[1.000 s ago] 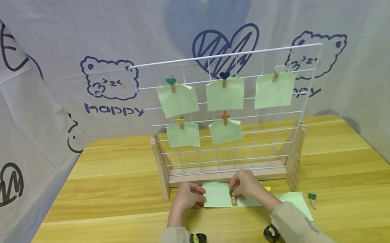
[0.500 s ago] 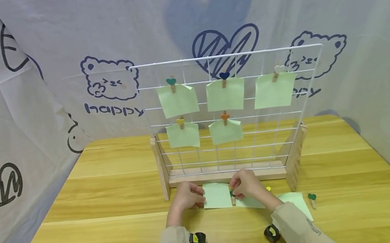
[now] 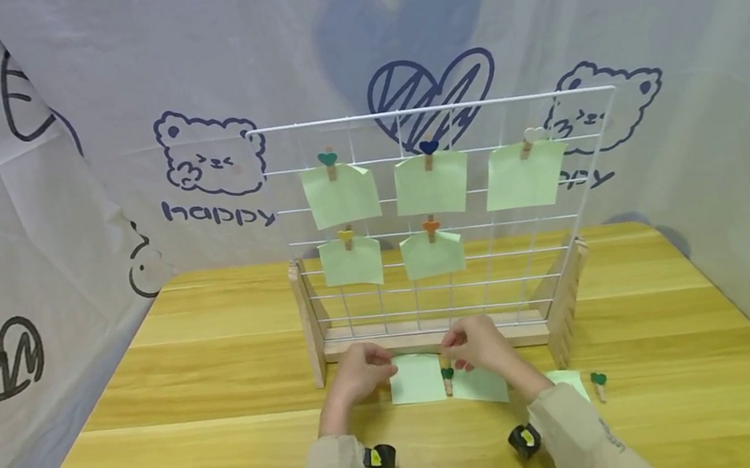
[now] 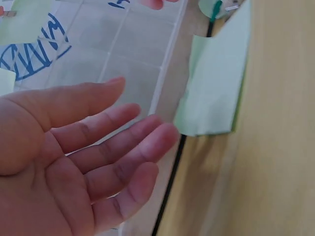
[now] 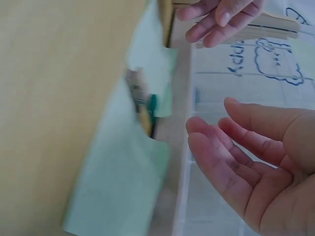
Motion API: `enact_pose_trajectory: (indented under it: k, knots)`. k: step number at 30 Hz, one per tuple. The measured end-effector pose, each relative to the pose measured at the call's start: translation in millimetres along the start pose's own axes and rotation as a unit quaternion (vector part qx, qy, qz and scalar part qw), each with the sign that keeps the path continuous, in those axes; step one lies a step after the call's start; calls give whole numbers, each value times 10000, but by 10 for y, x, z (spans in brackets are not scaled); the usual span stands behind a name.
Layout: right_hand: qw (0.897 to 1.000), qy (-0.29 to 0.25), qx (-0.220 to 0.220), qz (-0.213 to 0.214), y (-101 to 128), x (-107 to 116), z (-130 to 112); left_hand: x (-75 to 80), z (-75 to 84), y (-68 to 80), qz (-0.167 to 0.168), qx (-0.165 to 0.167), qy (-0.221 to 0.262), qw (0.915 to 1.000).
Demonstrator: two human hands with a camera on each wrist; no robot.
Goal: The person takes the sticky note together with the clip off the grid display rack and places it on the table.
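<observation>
Fingers (image 4: 123, 162) bare; wire grid (image 3: 444, 207) behind notes (image 3: 417, 378).

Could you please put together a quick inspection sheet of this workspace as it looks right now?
Surface: wooden table, light grain, no spills seen.
Job's things: green note and a second note lie flat before the rack, with a green heart clip between them.
Clutter: spare heart clip and another note at the right.
Hands: left hand and right hand hover just above the notes, fingers relaxed, holding nothing.
Cables: nothing seen.
Surroundings: wire grid rack on a wooden base carries five clipped notes; printed cloth backdrop behind.
</observation>
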State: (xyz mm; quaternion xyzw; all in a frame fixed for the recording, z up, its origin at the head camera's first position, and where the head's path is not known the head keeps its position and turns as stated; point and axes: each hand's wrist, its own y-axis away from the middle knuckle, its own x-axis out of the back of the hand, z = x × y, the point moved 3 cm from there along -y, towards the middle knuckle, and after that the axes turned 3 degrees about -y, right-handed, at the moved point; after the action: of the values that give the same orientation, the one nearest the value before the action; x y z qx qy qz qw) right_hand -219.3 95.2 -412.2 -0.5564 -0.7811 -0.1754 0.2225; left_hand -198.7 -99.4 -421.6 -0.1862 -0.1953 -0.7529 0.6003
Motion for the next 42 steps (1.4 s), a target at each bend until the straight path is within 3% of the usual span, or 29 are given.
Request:
enact_pose_trajectory:
  k: [7, 14, 18, 25, 32, 42]
  knots:
    - [9999, 17, 6, 128, 7, 150, -182, 23, 130, -42, 421, -484, 98, 9979]
    - [9997, -2, 97, 233, 5, 246, -293, 39, 295, -71, 490, -544, -119, 9972]
    - [9992, 88, 338, 201, 12, 287, -369, 53, 385, -76, 533, -622, -139, 9965]
    - [9915, 885, 950, 34, 33, 367, -554, 77, 511, -75, 568, -813, 76, 9950]
    - [9888, 909, 1179, -61, 66, 466, -681, 112, 622, -98, 580, -1030, -133, 9929]
    - [9818, 505, 1600, 894, 79, 605, -858, 171, 795, -82, 767, -1164, -274, 9899]
